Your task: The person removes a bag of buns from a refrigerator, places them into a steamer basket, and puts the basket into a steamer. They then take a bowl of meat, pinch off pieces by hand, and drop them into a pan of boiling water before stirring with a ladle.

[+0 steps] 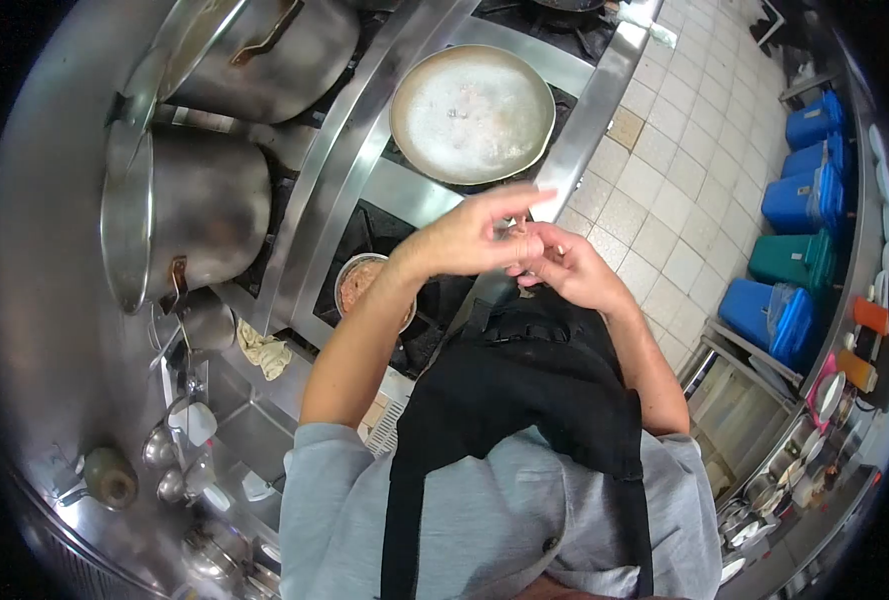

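My left hand (485, 232) and my right hand (577, 272) meet in front of the black apron. The left forefinger is stretched out and slightly blurred, while its thumb and other fingers close in toward the right hand. My right hand's fingers are curled, with the thumb pressed in. Whatever small pinkish thing sits between the fingertips is mostly hidden. Beside my left forearm, a metal bowl (412, 318) of pinkish minced meat (359, 281) stands on the stove, partly covered by that arm. Beyond the hands, a wide pan (401, 140) holds whitish, foamy liquid (470, 110).
Large steel pots (210, 200) stand at the left on the range. A cloth (263, 350) hangs near the sink (250, 410), with ladles (160, 445) beside it. Blue bins (765, 315) and a green bin (790, 258) line the right, across the tiled floor (655, 235).
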`<state>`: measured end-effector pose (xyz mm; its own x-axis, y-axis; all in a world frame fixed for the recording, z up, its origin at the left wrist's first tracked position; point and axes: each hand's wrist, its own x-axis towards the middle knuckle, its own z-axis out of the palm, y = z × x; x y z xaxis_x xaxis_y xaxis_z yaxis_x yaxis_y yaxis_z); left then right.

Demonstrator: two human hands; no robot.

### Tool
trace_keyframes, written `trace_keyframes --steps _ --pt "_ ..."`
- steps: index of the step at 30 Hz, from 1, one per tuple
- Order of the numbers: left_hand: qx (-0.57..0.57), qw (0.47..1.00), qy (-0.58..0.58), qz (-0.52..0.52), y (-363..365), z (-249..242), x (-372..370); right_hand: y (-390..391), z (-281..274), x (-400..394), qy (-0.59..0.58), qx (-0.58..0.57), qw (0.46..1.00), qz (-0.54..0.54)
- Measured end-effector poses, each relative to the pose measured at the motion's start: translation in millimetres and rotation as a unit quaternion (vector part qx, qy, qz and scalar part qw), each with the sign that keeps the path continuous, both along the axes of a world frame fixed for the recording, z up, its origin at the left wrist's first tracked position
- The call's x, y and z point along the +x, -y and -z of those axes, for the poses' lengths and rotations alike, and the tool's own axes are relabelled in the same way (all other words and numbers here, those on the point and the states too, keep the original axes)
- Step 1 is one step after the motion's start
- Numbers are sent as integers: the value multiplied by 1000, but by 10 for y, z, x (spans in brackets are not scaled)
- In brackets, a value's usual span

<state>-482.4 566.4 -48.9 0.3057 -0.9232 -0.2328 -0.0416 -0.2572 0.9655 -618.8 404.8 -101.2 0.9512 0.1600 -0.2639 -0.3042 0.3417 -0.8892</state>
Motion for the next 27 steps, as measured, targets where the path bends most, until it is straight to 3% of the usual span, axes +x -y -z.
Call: trace_keyframes --steps 1,4,6,9,13,15,18,25,27 --pt "-13 1000 -20 -5 -67 190 -62 -23 4 8 21 -19 999 -15" --pt "51 992 -38 -105 -162 130 -292 -86 28 29 39 -43 998 -25" --pt "-17 950 256 -179 -199 23 -410 -127 14 55 35 -51 998 -22" --pt "-3 935 258 -244 -309 45 -489 -180 -77 82 4 -53 999 -6" --pt "-65 936 246 -241 -413 -14 -577 -184 -145 96 5 -21 999 47" --pt "-81 918 276 -272 -411 -32 -644 -204 -131 97 1 56 997 54" --pt "-46 905 340 -253 -509 -4 -603 -262 -143 94 2 25 998 48" --pt "-99 888 336 -296 -558 0 -637 -309 -277 138 3 -1 1000 3" --pt "-147 843 434 -283 -539 30 -595 -359 -247 149 27 12 1000 -2"
